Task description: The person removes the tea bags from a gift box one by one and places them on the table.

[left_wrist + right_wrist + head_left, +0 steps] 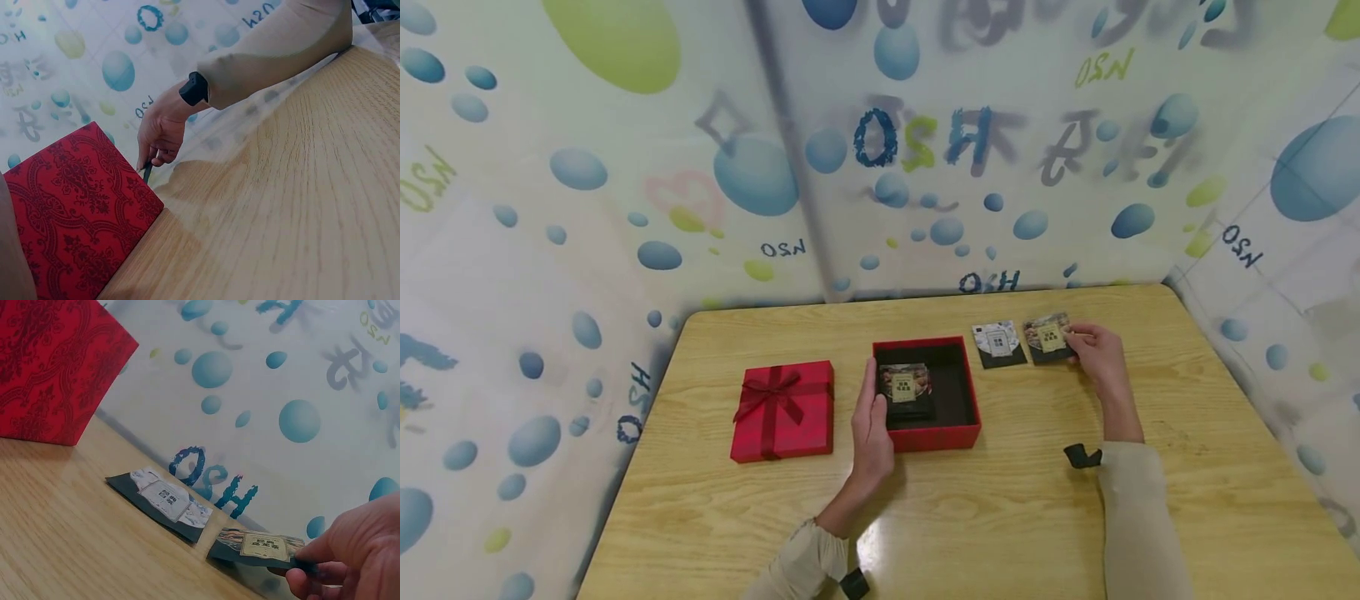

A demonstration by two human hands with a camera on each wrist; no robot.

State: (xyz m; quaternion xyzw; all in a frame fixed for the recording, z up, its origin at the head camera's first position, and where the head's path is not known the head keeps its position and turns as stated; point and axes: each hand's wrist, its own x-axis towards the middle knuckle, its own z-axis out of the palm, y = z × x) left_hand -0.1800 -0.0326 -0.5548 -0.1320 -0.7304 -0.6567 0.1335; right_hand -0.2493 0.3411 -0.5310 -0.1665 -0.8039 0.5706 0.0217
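Note:
An uncovered red gift box point(934, 438) with a dark inside stands mid-table. At its left part lie dark tea packets point(904, 385) with a gold label, apparently stacked. My left hand point(872, 433) rests along the box's left wall, its fingers straight. To the box's right, my right hand point(1099, 354) pinches the right edge of a tea packet point(1047, 337) with a gold label. In the right wrist view, this packet point(255, 545) is slightly tilted near the tabletop. Just left of it a tea packet point(998, 343) with a silver-white label lies flat.
The red box lid point(784, 410) with a dark red ribbon bow lies left of the box. Everything stands on a wooden table point(1000, 517). A patterned curtain point(880, 250) closes off the table's back edge and sides.

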